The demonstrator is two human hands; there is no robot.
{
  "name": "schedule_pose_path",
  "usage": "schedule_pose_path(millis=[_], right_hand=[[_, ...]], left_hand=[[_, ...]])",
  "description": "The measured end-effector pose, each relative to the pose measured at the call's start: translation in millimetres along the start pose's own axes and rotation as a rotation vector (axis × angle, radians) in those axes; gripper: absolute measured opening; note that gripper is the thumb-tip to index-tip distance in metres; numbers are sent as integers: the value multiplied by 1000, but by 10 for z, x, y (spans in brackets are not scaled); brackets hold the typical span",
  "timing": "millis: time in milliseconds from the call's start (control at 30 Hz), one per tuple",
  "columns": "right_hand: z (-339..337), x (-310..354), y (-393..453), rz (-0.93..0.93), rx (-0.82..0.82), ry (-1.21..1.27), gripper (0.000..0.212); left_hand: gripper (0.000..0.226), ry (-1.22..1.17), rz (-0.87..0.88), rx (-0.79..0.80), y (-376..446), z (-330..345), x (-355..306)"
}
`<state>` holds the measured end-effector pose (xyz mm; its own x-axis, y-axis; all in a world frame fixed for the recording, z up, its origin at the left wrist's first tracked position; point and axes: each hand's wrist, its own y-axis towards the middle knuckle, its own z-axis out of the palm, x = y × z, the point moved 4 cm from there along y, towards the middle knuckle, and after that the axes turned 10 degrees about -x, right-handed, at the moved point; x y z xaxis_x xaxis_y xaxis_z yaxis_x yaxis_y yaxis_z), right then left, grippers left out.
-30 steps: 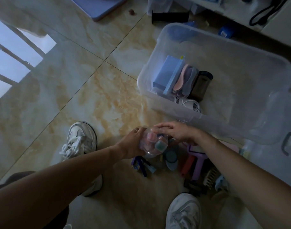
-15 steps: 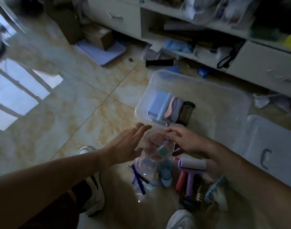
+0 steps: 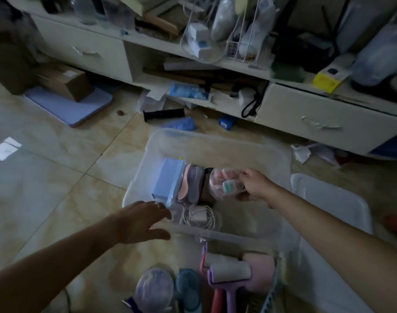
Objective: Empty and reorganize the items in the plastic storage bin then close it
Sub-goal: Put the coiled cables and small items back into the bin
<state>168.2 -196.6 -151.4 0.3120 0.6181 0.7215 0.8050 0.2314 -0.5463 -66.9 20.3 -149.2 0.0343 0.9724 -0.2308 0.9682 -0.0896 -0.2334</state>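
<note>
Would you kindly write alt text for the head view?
The right hand holds a clear round container over an open plastic bin on the tiled floor. The open left hand reaches toward its near rim.

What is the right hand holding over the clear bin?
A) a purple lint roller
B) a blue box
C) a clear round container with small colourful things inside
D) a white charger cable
C: the right hand grips a clear round container above the bin.

The storage bin (image 3: 217, 141) at frame centre is translucent smooth plastic, standing on glossy, marbled floor tiles (image 3: 57, 172) at left.
</note>
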Motion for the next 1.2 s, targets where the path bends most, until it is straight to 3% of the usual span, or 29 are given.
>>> schedule_pose_path(millis=[100, 367, 633, 1000, 1100, 1200], right_hand=[[89, -230, 463, 45, -142, 42, 23], [116, -931, 1208, 265, -394, 108, 28], [369, -942, 1261, 298, -344, 135, 29], [319, -593, 883, 299, -257, 37, 14], [233, -254, 672, 161, -358, -377, 36], [332, 191, 310, -222, -452, -653, 29]], left_hand=[[72, 38, 33, 8, 73, 84, 90], [47, 10, 77, -128, 145, 121, 95], [25, -34, 33, -202, 165, 81, 121], [32, 35, -93, -88, 170, 88, 85], [30, 75, -80, -92, 174, 62, 87], [28, 110, -85, -65, 179, 65, 75]])
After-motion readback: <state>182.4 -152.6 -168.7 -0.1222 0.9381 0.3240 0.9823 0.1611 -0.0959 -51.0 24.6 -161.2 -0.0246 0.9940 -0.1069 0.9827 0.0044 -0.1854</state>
